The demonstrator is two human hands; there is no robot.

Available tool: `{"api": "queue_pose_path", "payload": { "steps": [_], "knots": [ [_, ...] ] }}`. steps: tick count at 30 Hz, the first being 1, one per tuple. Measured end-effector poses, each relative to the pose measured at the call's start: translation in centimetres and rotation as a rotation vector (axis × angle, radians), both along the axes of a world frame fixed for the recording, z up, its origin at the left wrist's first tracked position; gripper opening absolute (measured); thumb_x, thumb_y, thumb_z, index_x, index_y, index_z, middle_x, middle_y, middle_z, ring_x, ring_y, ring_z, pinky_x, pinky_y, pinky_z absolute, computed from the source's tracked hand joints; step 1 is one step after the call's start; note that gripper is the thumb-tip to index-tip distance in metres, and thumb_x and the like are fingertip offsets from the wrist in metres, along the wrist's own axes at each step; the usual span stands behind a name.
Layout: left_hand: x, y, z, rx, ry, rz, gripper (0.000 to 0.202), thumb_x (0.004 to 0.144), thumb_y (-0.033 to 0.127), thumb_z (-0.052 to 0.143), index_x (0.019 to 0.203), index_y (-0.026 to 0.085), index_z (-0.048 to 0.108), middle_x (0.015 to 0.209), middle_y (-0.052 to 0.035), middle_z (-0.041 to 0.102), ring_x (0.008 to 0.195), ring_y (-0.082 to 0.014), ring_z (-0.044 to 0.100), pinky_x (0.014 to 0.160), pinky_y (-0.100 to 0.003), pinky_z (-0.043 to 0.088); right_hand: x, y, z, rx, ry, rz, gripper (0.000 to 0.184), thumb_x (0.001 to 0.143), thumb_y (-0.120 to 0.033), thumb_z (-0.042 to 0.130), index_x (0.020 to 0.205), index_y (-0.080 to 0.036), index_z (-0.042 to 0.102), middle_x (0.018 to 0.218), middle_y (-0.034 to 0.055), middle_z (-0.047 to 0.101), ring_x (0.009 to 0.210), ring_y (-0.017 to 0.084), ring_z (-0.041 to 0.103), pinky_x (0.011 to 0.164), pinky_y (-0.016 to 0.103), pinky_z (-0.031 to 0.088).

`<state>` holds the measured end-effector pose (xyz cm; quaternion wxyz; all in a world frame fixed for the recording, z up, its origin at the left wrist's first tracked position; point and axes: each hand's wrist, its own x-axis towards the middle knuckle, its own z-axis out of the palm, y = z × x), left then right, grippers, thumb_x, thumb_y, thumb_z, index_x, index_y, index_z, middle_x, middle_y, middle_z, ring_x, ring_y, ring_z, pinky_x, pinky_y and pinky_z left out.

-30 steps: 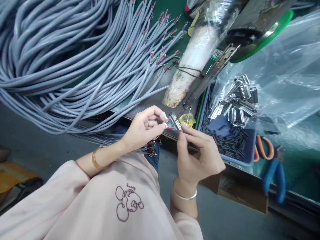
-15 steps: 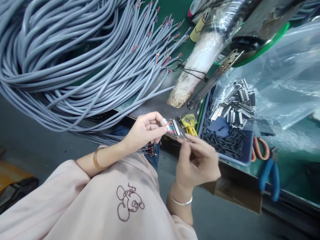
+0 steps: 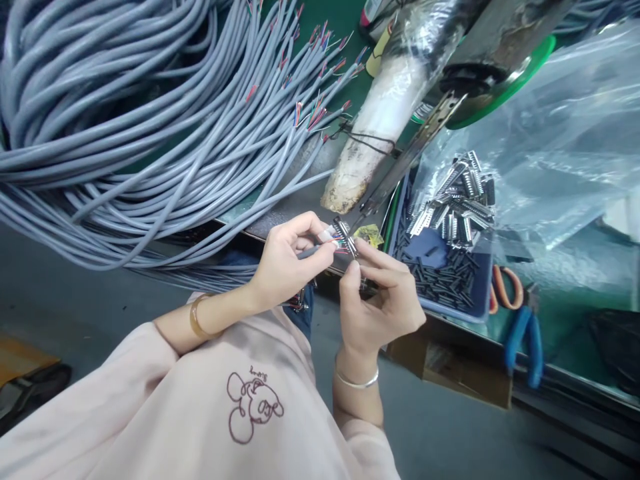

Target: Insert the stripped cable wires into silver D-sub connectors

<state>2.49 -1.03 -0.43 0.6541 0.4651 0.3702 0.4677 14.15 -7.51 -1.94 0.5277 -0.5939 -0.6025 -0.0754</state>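
My left hand [image 3: 295, 257] is closed around the end of a grey cable [image 3: 309, 252], its thin coloured wires [image 3: 339, 240] coming out at the fingertips. Those wires run up to a metal multi-pin connector [image 3: 346, 235]. My right hand [image 3: 383, 297] pinches the connector's near end between thumb and fingers. Just beyond the connector is the lower end of a slim metal bar [image 3: 410, 157], beside a white wrapped tube [image 3: 367, 123]. Whether the bar touches the connector I cannot tell. A yellow piece [image 3: 369, 235] lies behind my right fingertips, partly hidden.
Many grey cables [image 3: 165, 143] with stripped ends cover the bench's left. A blue tray [image 3: 481, 293] at right holds metal connectors [image 3: 460, 200] and short black tubes [image 3: 447, 277]. Orange-handled scissors [image 3: 510, 287] and blue-handled pliers [image 3: 523, 340] lie by the bench edge, near clear plastic sheeting [image 3: 565, 127].
My right hand has moved left and up and now grips the connector's end. The connector has turned and sits closer to the metal bar. The whole view has shifted slightly.
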Motion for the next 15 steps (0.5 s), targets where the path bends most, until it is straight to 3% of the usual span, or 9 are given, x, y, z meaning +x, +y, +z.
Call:
{"api": "queue_pose_path", "payload": {
  "steps": [7,15],
  "knots": [
    [0.13,0.35,0.05,0.066,0.057,0.013,0.012,0.074,0.020,0.066,0.069,0.018,0.055,0.072,0.0004,0.064,0.052,-0.0041,0.048,0.045,-0.016,0.035,0.29,0.42,-0.10,-0.020,0.027,0.017,0.017,0.085,-0.007,0.073,0.086,-0.020,0.062,0.105,0.0033,0.080,0.091,0.014,0.077,0.080,0.028,0.065],
    [-0.17,0.63,0.37,0.062,0.045,-0.012,0.013,0.072,0.021,0.069,0.069,0.018,0.057,0.072,0.0011,0.062,0.053,-0.0045,0.049,0.048,-0.017,0.039,0.32,0.55,0.53,0.000,-0.101,-0.024,0.017,0.084,-0.009,0.075,0.084,-0.020,0.062,0.104,0.0027,0.080,0.091,0.016,0.078,0.081,0.029,0.064]
  ]
}}
